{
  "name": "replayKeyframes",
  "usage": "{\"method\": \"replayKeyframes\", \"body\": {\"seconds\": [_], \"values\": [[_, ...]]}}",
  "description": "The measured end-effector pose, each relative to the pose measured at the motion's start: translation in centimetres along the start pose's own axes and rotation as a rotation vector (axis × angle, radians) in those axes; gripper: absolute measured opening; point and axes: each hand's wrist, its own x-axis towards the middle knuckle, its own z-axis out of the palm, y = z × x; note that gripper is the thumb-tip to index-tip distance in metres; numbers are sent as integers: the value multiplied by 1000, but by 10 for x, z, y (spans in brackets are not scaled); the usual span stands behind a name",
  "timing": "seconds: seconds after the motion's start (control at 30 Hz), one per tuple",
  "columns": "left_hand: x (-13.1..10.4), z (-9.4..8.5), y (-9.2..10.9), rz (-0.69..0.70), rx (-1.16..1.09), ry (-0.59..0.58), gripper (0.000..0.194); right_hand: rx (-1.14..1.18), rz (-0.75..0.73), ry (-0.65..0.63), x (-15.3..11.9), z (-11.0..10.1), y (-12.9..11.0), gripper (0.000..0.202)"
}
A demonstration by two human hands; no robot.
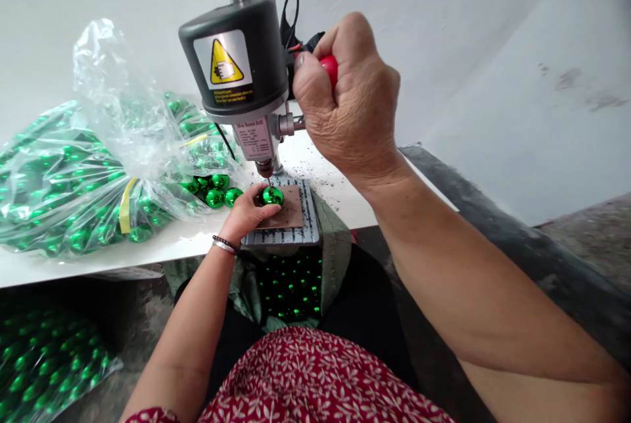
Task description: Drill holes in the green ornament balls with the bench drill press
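Lower frame, nearest: a cloth-lined catch (pixel 290 288) in the lap below the table edge, holding a good many green balls; judged to be pieces already through the drill. Lower left, a second bag (pixel 42 357) of green balls on the floor.

Centre: left hand (pixel 246 213), forearm running up from the lower left, wrist bent, fingers curled around one ball (pixel 271 196) and pinning it on the brown pad (pixel 286 209) of the drill's plate. The bit (pixel 269 180) stands directly over the ball, at or touching its top; whether it has cut in cannot be told. This piece is judged mid-drilling.

Centre right: right hand (pixel 348 98), arm entering from the lower right, fist shut tight on the red-knobbed lever (pixel 329 68) beside the drill head (pixel 236 58).

Left, farther: a few loose balls (pixel 214 190) at the mouth of a large clear bag (pixel 79 173), full; judged the stock left, the larger share.
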Motion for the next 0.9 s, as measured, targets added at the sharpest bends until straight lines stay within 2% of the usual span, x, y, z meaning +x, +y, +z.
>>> {"method": "replayKeyframes", "body": {"seconds": [0.2,0.6,0.9], "values": [[-7,11,-1,34,100,41,63,8,-24,6,-1,-1,1,29],[-7,14,-7,18,160,58,68,61,-156,83,-14,0,17,24],[-8,13,-11,60,40,39,61,65,-190,72,-24,-2,21,23]]}}
